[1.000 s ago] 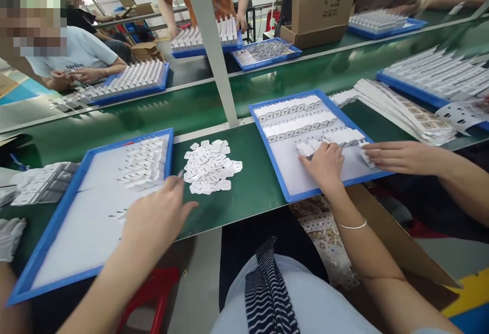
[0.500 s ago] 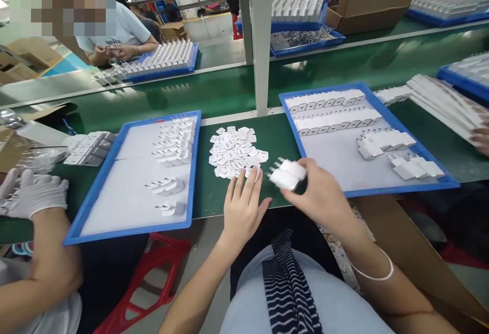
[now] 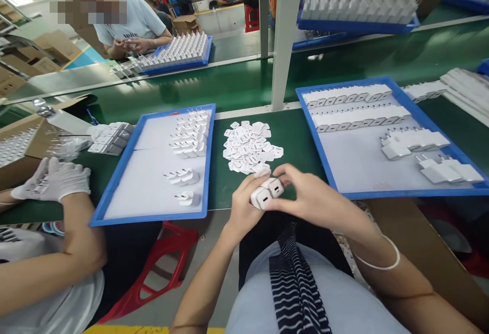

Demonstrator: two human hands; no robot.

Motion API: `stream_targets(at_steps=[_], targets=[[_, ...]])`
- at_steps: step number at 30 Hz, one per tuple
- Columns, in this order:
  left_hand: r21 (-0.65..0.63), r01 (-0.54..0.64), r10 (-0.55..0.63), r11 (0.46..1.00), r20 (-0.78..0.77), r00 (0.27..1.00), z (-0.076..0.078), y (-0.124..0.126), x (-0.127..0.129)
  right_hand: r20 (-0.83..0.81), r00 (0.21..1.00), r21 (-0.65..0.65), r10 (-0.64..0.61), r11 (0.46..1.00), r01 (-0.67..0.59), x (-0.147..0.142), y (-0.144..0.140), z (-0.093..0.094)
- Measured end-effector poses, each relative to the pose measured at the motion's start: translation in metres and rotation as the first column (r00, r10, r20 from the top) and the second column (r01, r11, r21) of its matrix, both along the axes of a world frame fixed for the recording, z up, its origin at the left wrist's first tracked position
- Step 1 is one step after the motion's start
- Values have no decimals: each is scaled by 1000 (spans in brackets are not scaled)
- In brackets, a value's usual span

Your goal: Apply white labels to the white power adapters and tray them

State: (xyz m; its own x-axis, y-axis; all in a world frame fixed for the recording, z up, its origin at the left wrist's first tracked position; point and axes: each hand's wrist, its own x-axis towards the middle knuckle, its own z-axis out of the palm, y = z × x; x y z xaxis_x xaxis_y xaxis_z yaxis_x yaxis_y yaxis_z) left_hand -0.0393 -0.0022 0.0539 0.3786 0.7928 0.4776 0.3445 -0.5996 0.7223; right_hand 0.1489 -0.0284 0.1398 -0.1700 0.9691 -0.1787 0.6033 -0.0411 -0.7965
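My left hand (image 3: 244, 204) and my right hand (image 3: 307, 199) meet at the front edge of the green bench, both closed around a small stack of white charger plugs (image 3: 266, 193), port ends facing me. Just beyond them lies a pile of small white stickers (image 3: 250, 145). A blue tray (image 3: 397, 168) to the right holds rows of white chargers and a few loose ones. Another blue tray (image 3: 153, 186) to the left holds several chargers near its far corner and two small groups lower down.
A co-worker's white-gloved hands (image 3: 53, 178) rest at the left beside an open cardboard box (image 3: 19, 143). A grey post (image 3: 284, 38) rises behind the sticker pile. Across the green belt (image 3: 229, 87), another person works at a tray of upright chargers (image 3: 175, 51). A red stool (image 3: 153, 273) stands below.
My right hand took chargers from the right tray and carried them left to the bench edge. My left hand left the left tray, passed the sticker pile, and joined it on the chargers.
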Motion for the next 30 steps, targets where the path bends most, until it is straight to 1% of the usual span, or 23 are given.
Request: stream_targets(at_steps=[2, 3, 4, 7, 9, 11, 13, 15, 17, 19, 20, 21, 23, 25, 28, 30], targets=[[-159, 33, -14, 987, 117, 993, 7, -3, 0, -152, 985, 26, -77, 996, 82, 15, 5, -1], [-208, 54, -21, 977, 156, 988, 11, -4, 0, -208, 973, 28, -104, 993, 112, 21, 7, -3], [-239, 73, -29, 968, 184, 983, 14, -6, 0, -265, 959, 16, -105, 993, 113, 24, 10, -6], [-280, 111, -47, 953, 223, 974, 22, -12, 4, -465, 885, -77, -36, 997, 0, 23, 17, -20], [-287, 119, -51, 950, 233, 971, 26, -15, 6, -565, 824, -107, -43, 994, -22, 19, 18, -29], [-288, 118, -50, 950, 233, 971, 28, -17, 9, -609, 790, -111, -72, 994, 5, 17, 17, -36], [-284, 111, -45, 952, 229, 972, 29, -19, 12, -619, 779, -95, -100, 994, 53, 17, 14, -41], [-279, 95, -31, 956, 226, 974, 29, -21, 16, -623, 767, -67, -152, 988, 141, 20, 9, -43], [-272, 74, -11, 960, 226, 974, 28, -22, 19, -641, 737, -36, -214, 967, 250, 25, 3, -44], [-267, 66, -2, 962, 233, 973, 27, -23, 21, -649, 719, -9, -249, 947, 320, 30, -2, -45], [-265, 68, -3, 962, 238, 971, 27, -23, 22, -634, 733, 8, -247, 945, 326, 32, -5, -45], [-264, 68, -3, 962, 239, 971, 26, -23, 23, -598, 768, 34, -229, 950, 310, 34, -7, -45], [-263, 59, 3, 963, 232, 973, 25, -23, 24, -484, 861, 99, -153, 969, 228, 38, -9, -43], [-262, 54, 3, 964, 216, 976, 25, -22, 26, -378, 924, 150, -59, 981, 124, 41, -9, -40], [-266, 85, -30, 960, 205, 978, 25, -19, 30, -333, 943, 151, 27, 988, 25, 43, -7, -38], [-261, 102, -48, 960, 205, 978, 25, -19, 33, -355, 935, 117, 25, 993, 18, 44, -5, -40]])
